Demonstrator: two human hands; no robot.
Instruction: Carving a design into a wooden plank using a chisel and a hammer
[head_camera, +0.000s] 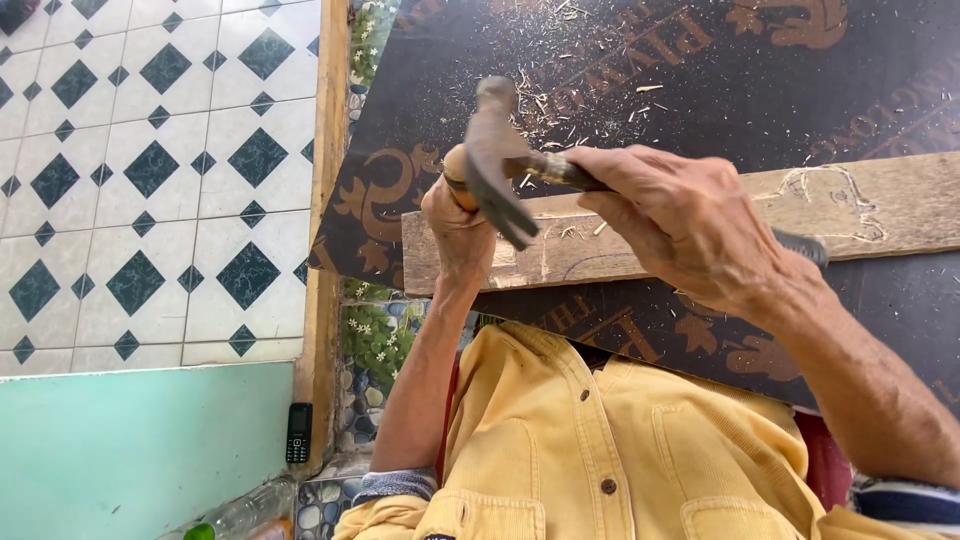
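Wooden plank (640, 225) lies flat across a dark printed board (700, 90), just ahead of the person's lap. It's rough and pale, w/ a shallow animal-like outline cut into it at the right end and a lighter scraped patch near the left end.

Nearest the camera: yellow corduroy shirt (600, 440), both forearms reaching fwd over the plank. Left hand (462, 225) is closed round a wooden chisel handle (455, 185), set upright on the plank's left part; blade hidden behind the hand. Right hand (680, 215) is clamped on the hammer (497, 160) shaft, head raised just above the chisel top, blurred.

Step in hand looks like carving: hammer poised to drive the chisel. Next blow prob. calls for a square hit on the handle top, chisel kept steady at its angle.

Farther out: wood chips (560, 100) strewn on the board. Off left, tiled floor (150, 170); small black phone (298, 432) on it by the board's wooden frame.
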